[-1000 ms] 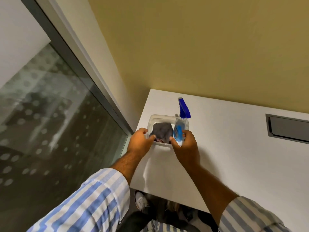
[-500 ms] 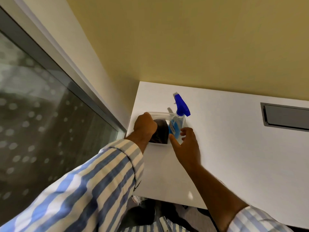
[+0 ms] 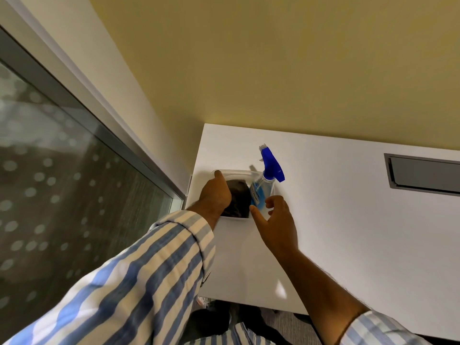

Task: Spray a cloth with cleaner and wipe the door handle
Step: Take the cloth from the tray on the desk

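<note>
Pick-up step in hand: left hand (image 3: pixel 216 195) is loosely curled over the cloth (image 3: pixel 239 197), grip not discernible. Right hand (image 3: pixel 276 221) is spread open beside the spray bottle (image 3: pixel 261 190); closure around it is judged next.

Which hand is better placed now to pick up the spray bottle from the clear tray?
Probably the right hand: its open fingers are beside the spray bottle. The left hand is over the dark cloth in the clear tray.

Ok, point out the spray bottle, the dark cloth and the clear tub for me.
spray bottle (image 3: pixel 271 166): head view, on its blue trigger head.
dark cloth (image 3: pixel 240 196): head view, on its exposed middle.
clear tub (image 3: pixel 239 172): head view, on its far rim.
</note>
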A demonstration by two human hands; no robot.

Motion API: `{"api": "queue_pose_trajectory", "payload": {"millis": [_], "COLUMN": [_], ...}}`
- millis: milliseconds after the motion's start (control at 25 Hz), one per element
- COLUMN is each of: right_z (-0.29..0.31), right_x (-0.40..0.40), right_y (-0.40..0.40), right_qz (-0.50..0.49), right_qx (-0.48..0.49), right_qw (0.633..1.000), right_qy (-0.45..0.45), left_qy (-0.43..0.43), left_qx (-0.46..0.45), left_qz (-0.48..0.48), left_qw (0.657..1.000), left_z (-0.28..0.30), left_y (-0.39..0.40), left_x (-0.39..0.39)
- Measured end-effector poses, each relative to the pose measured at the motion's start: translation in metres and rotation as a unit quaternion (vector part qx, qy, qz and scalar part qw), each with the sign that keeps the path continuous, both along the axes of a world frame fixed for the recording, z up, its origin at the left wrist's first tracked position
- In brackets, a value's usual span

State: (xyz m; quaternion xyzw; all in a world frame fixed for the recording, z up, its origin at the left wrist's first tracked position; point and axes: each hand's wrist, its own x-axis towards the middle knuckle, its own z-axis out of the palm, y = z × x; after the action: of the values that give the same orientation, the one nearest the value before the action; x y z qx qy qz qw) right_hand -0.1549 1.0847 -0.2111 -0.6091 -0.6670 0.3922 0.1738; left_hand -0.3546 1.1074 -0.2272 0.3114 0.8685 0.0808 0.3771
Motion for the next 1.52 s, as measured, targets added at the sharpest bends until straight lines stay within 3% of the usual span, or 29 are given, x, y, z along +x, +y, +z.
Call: {"api": "queue_pose_trajectory", "payload": {"millis": [160, 240, 520, 720, 920, 1120, 1280, 1440, 1520], "right_z": [-0.005, -0.006, 0.006, 0.027, 0.034, 0.033, 0.032, 0.036, 0.037], "right_x": [0.001, 0.000, -0.012, -0.029, -0.035, -0.027, -0.022, -0.021, -0.018], "right_y": [0.002, 0.002, -0.011, -0.020, -0.012, -0.004, -0.007, -0.011, -0.006], "right_qz": [0.015, 0.024, 0.020, 0.007, 0.013, 0.006, 0.007, 0.057, 0.010], "right_qx": [-0.006, -0.014, -0.066, -0.118, -0.152, -0.156, -0.229, -0.166, -0.109], "right_qw": [1.000, 1.000, 0.993, 0.965, 0.954, 0.951, 0.920, 0.947, 0.962], "right_qy": [0.004, 0.013, 0.096, 0.233, 0.258, 0.266, 0.317, 0.270, 0.249], "left_qy": [-0.032, -0.076, -0.264, -0.326, -0.357, -0.370, -0.427, -0.433, -0.443], "left_qx": [0.088, 0.142, 0.288, 0.271, 0.297, 0.235, 0.196, 0.222, 0.251], "left_qz": [0.032, 0.093, 0.215, 0.239, 0.250, 0.286, 0.259, 0.285, 0.303], "left_qw": [0.995, 0.982, 0.895, 0.874, 0.849, 0.852, 0.844, 0.826, 0.806], "left_z": [0.006, 0.012, 0.042, 0.062, 0.071, 0.072, 0.071, 0.066, 0.062], "left_y": [-0.010, -0.020, -0.076, -0.097, -0.106, -0.109, -0.112, -0.110, -0.108], "left_x": [-0.005, -0.006, -0.008, -0.007, -0.002, 0.012, 0.026, 0.034, 0.033]}}
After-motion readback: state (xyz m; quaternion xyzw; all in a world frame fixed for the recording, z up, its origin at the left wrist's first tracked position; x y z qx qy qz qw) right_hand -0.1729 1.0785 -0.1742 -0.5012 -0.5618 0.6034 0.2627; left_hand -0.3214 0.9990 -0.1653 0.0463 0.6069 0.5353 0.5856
